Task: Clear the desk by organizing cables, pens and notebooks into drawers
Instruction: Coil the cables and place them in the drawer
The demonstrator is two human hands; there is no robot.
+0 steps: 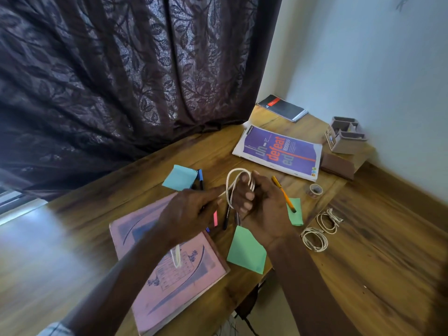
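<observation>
Cable (234,183), white and thin, is looped over the right hand (260,204), and that is where the task's thing sits just now: wound around the curled fingers (246,196), above the counter (363,238) rather than on it. The right grip is pressed together on the coil, holding the turns in place. The left hand (191,214) is just beside it, its grip pinching the free run of cable, which passes out of the loop toward that hand; a loose white end (177,255) hangs below the left wrist, over the pink notebook (174,282). So the relation that matters is short: the unwound length lies on the left grip's side of the coil, running roughly across from one hand to the other, and the left hand is the nearer one to feed it. My reading is that winding is under way and the tail has yet to be taken up. Well off to the far side of the right grip lie two coiled cables (320,229), already bundled. Between the grips and underneath them, pens (226,217) rest on the counter, and an orange pen (282,192) lies just beyond the right hand. No drawer is visible.
</observation>
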